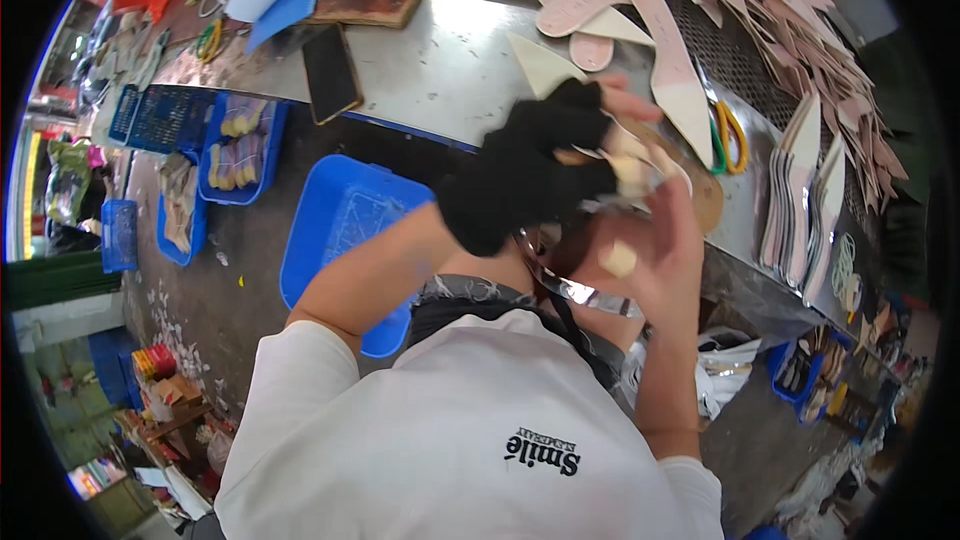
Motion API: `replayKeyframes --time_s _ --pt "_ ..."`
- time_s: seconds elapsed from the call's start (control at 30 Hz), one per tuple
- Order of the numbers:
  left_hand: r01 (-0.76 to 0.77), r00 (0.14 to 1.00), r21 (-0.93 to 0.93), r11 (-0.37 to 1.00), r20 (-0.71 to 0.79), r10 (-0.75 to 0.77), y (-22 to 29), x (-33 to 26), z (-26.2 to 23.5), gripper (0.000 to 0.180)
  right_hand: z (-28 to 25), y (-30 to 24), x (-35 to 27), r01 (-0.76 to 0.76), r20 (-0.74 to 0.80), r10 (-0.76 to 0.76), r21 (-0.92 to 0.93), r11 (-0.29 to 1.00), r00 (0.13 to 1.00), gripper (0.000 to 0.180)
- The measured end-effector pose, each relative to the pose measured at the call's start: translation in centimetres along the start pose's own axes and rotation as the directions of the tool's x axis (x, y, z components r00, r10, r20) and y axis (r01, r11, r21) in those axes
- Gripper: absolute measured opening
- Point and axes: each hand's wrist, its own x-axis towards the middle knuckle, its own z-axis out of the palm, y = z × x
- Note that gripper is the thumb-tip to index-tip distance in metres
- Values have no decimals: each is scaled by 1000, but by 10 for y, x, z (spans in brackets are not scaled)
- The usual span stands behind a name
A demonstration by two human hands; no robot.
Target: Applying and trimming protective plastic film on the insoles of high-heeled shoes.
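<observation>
My left hand point(535, 165), in a black fingerless glove, is raised over the near edge of the metal bench with its fingers curled in. My bare right hand point(672, 265) is close beside it, fingers bent and smeared by motion. A small cream-coloured piece point(628, 172) shows between the two hands; its kind is unclear. Below my left hand hangs a shiny silver strip point(582, 290), and I cannot make out which hand holds it. Just beyond my right fingers, a tan sole-shaped piece point(708, 205) lies at the bench edge.
Pink and cream pointed insoles point(670, 60) lie on the metal bench point(450, 70), with stacked insoles point(795, 190) at right. Yellow-and-green-handled scissors point(733, 138) rest nearby. A black phone point(331, 73) sits at the left edge. A blue tub point(320, 200) stands lower left.
</observation>
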Motion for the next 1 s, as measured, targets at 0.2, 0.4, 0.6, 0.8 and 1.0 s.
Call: replayKeyframes --time_s 0.2,0.4,0.6,0.8,1.0 --pt "6 994 797 605 -73 86 -57 28 -12 35 -52 46 1 -237 -85 307 457 858 948 21" --pt "30 909 952 304 101 -404 -88 56 -20 37 -49 55 10 -483 4 497 239 842 868 17" --pt "143 990 657 740 -83 -118 -71 12 -20 29 -47 44 17 -302 -101 342 287 909 934 14" --pt "40 993 705 708 -107 51 -73 3 -10 31 -22 38 57 -367 -30 377 161 916 926 10" --pt "101 990 726 680 -141 2 -71 8 -7 31 -13 61 85 -170 -109 166 -33 985 980 12"
